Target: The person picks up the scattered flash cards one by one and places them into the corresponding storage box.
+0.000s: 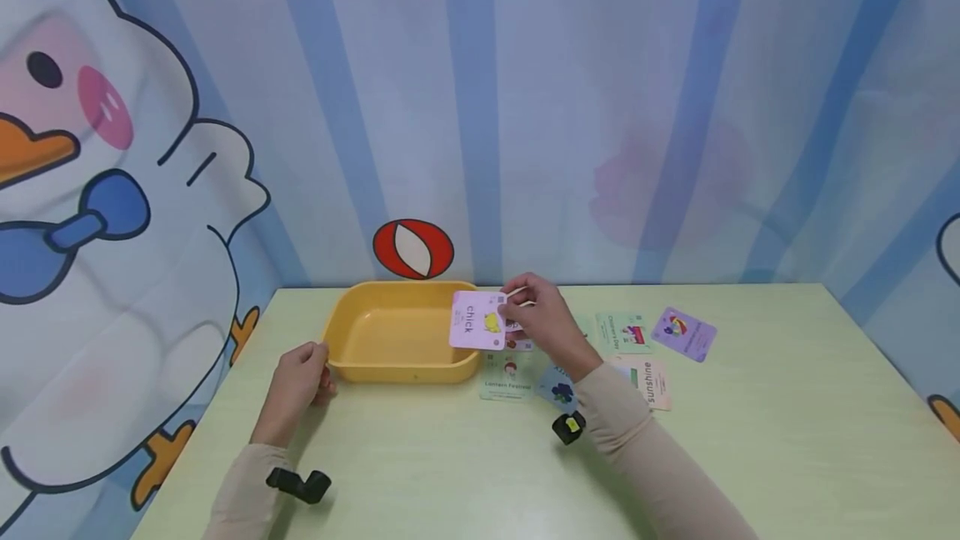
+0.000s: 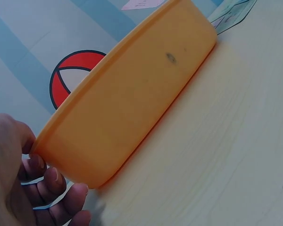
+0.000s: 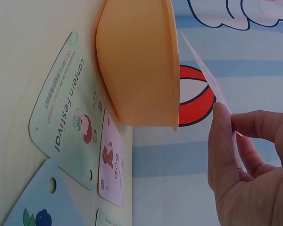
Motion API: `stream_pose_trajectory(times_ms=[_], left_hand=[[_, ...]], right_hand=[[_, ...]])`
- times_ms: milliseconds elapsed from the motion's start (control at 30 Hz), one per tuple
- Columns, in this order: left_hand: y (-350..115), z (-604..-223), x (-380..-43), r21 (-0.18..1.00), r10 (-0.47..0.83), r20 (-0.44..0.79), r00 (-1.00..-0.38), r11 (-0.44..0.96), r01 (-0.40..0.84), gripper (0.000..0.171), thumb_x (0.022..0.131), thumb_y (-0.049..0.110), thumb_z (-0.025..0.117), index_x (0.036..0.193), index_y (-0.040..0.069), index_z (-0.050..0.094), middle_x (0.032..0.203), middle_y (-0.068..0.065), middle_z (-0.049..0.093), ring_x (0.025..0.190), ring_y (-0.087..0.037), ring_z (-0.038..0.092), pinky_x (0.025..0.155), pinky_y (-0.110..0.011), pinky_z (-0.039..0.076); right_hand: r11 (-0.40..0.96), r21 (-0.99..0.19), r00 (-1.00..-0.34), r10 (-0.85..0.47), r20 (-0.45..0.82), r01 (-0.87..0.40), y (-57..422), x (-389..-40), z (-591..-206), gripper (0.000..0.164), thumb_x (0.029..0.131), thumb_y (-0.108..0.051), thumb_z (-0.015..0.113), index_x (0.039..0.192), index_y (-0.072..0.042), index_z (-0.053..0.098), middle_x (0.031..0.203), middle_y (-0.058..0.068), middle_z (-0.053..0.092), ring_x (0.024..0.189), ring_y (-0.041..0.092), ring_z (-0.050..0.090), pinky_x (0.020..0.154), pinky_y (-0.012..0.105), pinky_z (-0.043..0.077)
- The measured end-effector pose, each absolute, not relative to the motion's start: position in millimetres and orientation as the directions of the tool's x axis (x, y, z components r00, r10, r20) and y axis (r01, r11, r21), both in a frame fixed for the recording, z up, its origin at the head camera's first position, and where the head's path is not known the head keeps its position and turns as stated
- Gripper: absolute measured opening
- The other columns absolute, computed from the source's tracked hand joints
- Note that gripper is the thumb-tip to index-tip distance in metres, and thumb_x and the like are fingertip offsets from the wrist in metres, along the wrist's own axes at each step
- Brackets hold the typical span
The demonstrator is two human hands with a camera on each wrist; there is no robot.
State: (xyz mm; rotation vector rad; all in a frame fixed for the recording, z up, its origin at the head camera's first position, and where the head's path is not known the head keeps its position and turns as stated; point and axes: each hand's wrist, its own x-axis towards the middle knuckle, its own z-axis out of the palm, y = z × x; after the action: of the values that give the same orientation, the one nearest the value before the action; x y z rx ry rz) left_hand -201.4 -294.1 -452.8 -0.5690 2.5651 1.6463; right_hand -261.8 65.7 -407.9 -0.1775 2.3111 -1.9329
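A pink-purple card [image 1: 477,320] with the word "chick" and a yellow chick is pinched between the thumb and fingers of my right hand [image 1: 547,319]. In the head view it overlaps the right rim of the yellow tray; the right wrist view shows it raised above that rim. My left hand [image 1: 298,377] grips the left end of the yellow tray [image 1: 408,374], thumb at the rim and fingers below, as the left wrist view shows. The tray's inside holds nothing visible.
Right of the tray lie a Lantern Festival card [image 1: 504,387], a dog card [image 3: 111,157], a blue card [image 1: 557,387], a sunshine card [image 1: 654,382], a Children's Day card [image 1: 622,333] and a purple card [image 1: 685,334]. A printed curtain [image 1: 540,107] hangs behind the table.
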Motion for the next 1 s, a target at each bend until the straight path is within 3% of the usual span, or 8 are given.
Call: stream_pose_trajectory(times_ms=[267, 700, 1000], left_hand=[[-294.3, -453.1, -202.2, 0.864, -0.285, -0.232, -0.93, 0.38, -0.331, 0.036, 0.107, 0.034, 0.037, 0.093, 0.004, 0.05, 0.075, -0.004, 0.054, 0.07, -0.02, 0.059, 0.063, -0.031, 0.05], [-294.8, -453.5, -203.0, 0.861, -0.286, -0.224, -0.931, 0.39, -0.327, 0.035, 0.106, 0.033, 0.037, 0.094, 0.003, 0.051, 0.075, -0.005, 0.053, 0.071, -0.02, 0.058, 0.064, -0.03, 0.05], [-295.4, -453.4, -201.8, 0.868, -0.274, -0.214, -0.938, 0.386, -0.311, 0.034, 0.106, 0.033, 0.038, 0.092, 0.004, 0.05, 0.075, -0.005, 0.053, 0.071, -0.021, 0.058, 0.065, -0.031, 0.05]], right_hand=[[0.169, -0.986, -0.987, -0.161, -0.017, -0.01, 55.5, -260.6, -404.4, 0.027, 0.094, -0.003, 0.068, 0.119, -0.006, 0.06, 0.103, 0.012, 0.058, 0.089, 0.026, 0.064, 0.08, 0.053, 0.059], [0.21, -0.977, -0.983, -0.183, -0.012, -0.027, 45.7, -259.5, -404.0, 0.025, 0.095, -0.007, 0.068, 0.119, -0.009, 0.061, 0.102, 0.011, 0.06, 0.077, 0.022, 0.068, 0.071, 0.049, 0.059], [0.186, -0.982, -0.98, -0.197, -0.02, -0.018, 39.6, -260.2, -404.6, 0.026, 0.094, -0.005, 0.069, 0.118, -0.008, 0.062, 0.103, 0.012, 0.061, 0.088, 0.024, 0.068, 0.076, 0.046, 0.06]])
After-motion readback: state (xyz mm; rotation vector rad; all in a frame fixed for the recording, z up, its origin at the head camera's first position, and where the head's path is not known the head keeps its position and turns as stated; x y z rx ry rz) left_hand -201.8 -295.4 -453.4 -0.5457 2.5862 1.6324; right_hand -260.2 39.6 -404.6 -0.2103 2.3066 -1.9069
